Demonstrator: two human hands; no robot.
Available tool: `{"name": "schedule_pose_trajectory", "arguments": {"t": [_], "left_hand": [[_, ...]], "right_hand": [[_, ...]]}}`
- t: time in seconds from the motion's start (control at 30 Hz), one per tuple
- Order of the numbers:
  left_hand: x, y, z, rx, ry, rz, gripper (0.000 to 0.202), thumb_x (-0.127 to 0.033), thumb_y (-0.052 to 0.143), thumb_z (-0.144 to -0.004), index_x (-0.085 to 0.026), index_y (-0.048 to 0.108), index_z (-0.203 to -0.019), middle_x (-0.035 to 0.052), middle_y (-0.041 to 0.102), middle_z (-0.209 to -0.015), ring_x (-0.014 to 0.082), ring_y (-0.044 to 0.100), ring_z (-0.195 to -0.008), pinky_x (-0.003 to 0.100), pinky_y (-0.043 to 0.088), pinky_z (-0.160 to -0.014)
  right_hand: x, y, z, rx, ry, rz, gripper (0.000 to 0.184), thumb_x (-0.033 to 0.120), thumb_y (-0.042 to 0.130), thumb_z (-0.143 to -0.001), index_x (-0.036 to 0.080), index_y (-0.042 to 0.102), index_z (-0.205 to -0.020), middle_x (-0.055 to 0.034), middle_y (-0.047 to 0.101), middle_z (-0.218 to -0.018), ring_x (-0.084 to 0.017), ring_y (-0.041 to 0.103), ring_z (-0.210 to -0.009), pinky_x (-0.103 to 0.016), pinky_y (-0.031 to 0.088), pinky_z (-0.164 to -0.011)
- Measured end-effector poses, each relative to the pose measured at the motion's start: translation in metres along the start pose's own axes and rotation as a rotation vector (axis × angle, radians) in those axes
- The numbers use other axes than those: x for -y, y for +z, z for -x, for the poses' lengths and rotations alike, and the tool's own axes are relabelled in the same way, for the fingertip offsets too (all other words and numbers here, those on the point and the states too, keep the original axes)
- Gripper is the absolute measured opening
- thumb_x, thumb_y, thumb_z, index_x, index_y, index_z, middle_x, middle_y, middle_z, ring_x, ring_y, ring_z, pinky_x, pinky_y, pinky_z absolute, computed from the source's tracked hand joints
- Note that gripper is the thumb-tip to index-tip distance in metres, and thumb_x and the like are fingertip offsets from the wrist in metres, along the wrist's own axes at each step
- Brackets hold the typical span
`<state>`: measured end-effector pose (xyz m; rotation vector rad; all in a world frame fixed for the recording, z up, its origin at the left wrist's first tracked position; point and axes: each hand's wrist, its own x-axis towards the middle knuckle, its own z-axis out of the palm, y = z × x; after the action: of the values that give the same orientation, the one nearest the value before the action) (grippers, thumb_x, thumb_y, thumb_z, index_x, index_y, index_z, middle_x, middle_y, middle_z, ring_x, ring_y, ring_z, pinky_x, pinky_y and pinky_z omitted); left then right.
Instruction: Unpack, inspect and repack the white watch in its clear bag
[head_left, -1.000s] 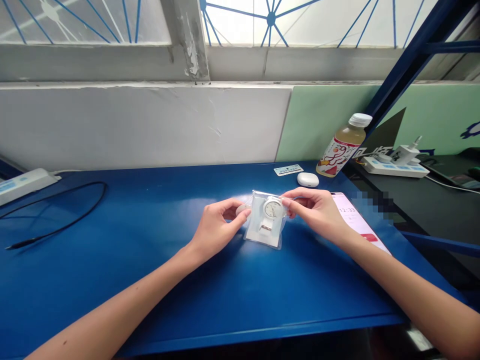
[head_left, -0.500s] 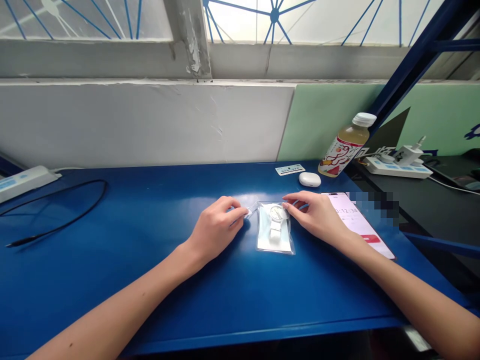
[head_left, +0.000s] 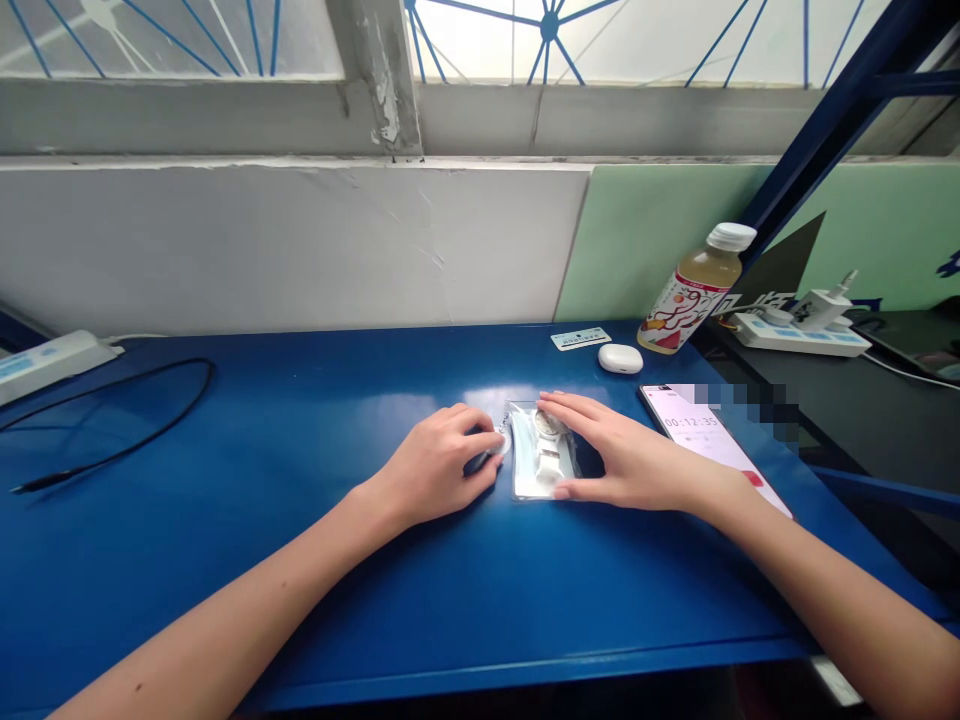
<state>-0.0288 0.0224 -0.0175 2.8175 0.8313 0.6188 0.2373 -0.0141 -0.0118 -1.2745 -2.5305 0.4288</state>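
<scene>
A clear plastic pouch (head_left: 526,470) lies flat on the blue desk, with a white wristwatch (head_left: 549,460) in it or on it; I cannot tell which. My left hand (head_left: 450,455) is at the pouch's left edge, thumb and fingers closed around a small round pale piece (head_left: 505,440). What looks like a thin chain runs up from that piece; its exact kind is unclear. Over the pouch's right side reaches my right hand (head_left: 611,450), fingers stretched across the watch dial and thumb apart at the lower edge. Its fingers partly cover the dial.
Right of my hands lies a phone (head_left: 694,420) with a running timer. Behind are a white earbud case (head_left: 620,358), a small card (head_left: 581,339) and a drink bottle (head_left: 690,295). A black cable (head_left: 150,372) and power strip (head_left: 56,360) are left; another power strip (head_left: 806,335) is right.
My right hand has moved left over the pouch, its fingers spreading across the watch and its thumb lowering to the bottom edge. My left hand has shifted slightly down, with the round piece now showing.
</scene>
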Motion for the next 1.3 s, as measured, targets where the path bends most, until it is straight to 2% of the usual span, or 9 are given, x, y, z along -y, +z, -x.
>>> {"name": "schedule_pose_trajectory", "arguments": {"t": [0.17, 0.27, 0.33, 0.43, 0.53, 0.63, 0.77, 1.0, 1.3], "left_hand": [[0.0, 0.002, -0.001, -0.038, -0.027, -0.006, 0.022, -0.019, 0.048, -0.094, -0.016, 0.07, -0.098, 0.0102, 0.07, -0.095, 0.023, 0.065, -0.089, 0.037, 0.054, -0.079], [0.0, 0.002, 0.0, -0.051, -0.091, 0.016, 0.023, -0.025, 0.052, -0.094, -0.016, 0.065, -0.11, 0.0117, 0.068, -0.109, 0.0249, 0.065, -0.098, 0.04, 0.054, -0.085], [-0.001, 0.001, 0.001, -0.029, -0.119, 0.037, 0.038, -0.033, 0.058, -0.092, -0.015, 0.057, -0.125, 0.014, 0.063, -0.124, 0.0279, 0.061, -0.112, 0.043, 0.052, -0.094], [-0.001, 0.0, 0.002, 0.053, -0.131, 0.061, 0.073, -0.049, 0.063, -0.088, -0.013, 0.037, -0.146, 0.0192, 0.045, -0.148, 0.0337, 0.043, -0.136, 0.049, 0.042, -0.108], [-0.001, 0.001, 0.003, 0.146, -0.113, 0.083, 0.087, -0.058, 0.061, -0.087, -0.014, 0.025, -0.153, 0.02, 0.029, -0.158, 0.035, 0.027, -0.146, 0.052, 0.034, -0.114], [-0.001, 0.0, 0.003, 0.186, -0.09, 0.08, 0.085, -0.057, 0.06, -0.087, -0.014, 0.026, -0.152, 0.0201, 0.031, -0.157, 0.0344, 0.025, -0.147, 0.053, 0.032, -0.115], [-0.001, -0.001, 0.003, 0.189, -0.107, 0.074, 0.084, -0.056, 0.061, -0.086, -0.013, 0.03, -0.15, 0.0207, 0.035, -0.154, 0.0358, 0.028, -0.145, 0.053, 0.033, -0.114], [0.0, -0.002, 0.002, 0.233, -0.142, 0.062, 0.084, -0.053, 0.058, -0.088, -0.011, 0.024, -0.153, 0.0205, 0.023, -0.16, 0.036, 0.02, -0.148, 0.054, 0.03, -0.116], [-0.001, -0.01, -0.002, 0.267, -0.157, 0.045, 0.086, -0.053, 0.06, -0.086, -0.008, 0.026, -0.151, 0.0212, 0.028, -0.158, 0.0357, 0.023, -0.147, 0.052, 0.028, -0.117]], "right_hand": [[-0.006, -0.005, 0.003, -0.009, 0.021, 0.015, 0.095, 0.06, 0.068, -0.079, 0.02, 0.027, -0.155, -0.0171, 0.031, -0.159, -0.036, 0.031, -0.145, -0.055, 0.04, -0.111], [-0.011, -0.011, 0.007, -0.018, 0.041, 0.042, 0.1, 0.062, 0.071, -0.075, 0.021, 0.028, -0.155, -0.0164, 0.031, -0.159, -0.038, 0.031, -0.144, -0.055, 0.04, -0.11], [-0.012, -0.013, 0.008, -0.011, 0.051, 0.061, 0.101, 0.063, 0.072, -0.073, 0.019, 0.03, -0.154, -0.017, 0.033, -0.158, -0.039, 0.033, -0.143, -0.055, 0.041, -0.11], [-0.01, -0.01, 0.005, 0.024, 0.044, 0.061, 0.097, 0.062, 0.07, -0.076, 0.014, 0.034, -0.152, -0.0191, 0.037, -0.155, -0.037, 0.036, -0.142, -0.053, 0.04, -0.111], [-0.005, -0.004, 0.002, 0.026, 0.02, 0.022, 0.092, 0.058, 0.066, -0.081, 0.015, 0.03, -0.154, -0.0187, 0.035, -0.157, -0.035, 0.035, -0.143, -0.052, 0.039, -0.112], [-0.002, 0.0, 0.001, 0.042, 0.005, 0.014, 0.09, 0.057, 0.061, -0.086, 0.017, 0.023, -0.156, -0.0176, 0.026, -0.16, -0.034, 0.026, -0.147, -0.053, 0.035, -0.114], [-0.002, 0.0, 0.002, 0.083, 0.043, 0.031, 0.095, 0.061, 0.057, -0.086, 0.013, 0.015, -0.157, -0.0194, 0.019, -0.162, -0.033, 0.021, -0.148, -0.053, 0.032, -0.116], [-0.006, -0.002, 0.001, 0.095, 0.089, 0.032, 0.099, 0.07, 0.054, -0.084, 0.01, 0.021, -0.156, -0.0179, 0.021, -0.162, -0.033, 0.018, -0.149, -0.052, 0.03, -0.117], [-0.003, -0.001, -0.002, 0.077, 0.083, 0.026, 0.098, 0.068, 0.054, -0.084, 0.011, 0.021, -0.156, -0.0173, 0.024, -0.161, -0.032, 0.02, -0.149, -0.05, 0.031, -0.117]]}}
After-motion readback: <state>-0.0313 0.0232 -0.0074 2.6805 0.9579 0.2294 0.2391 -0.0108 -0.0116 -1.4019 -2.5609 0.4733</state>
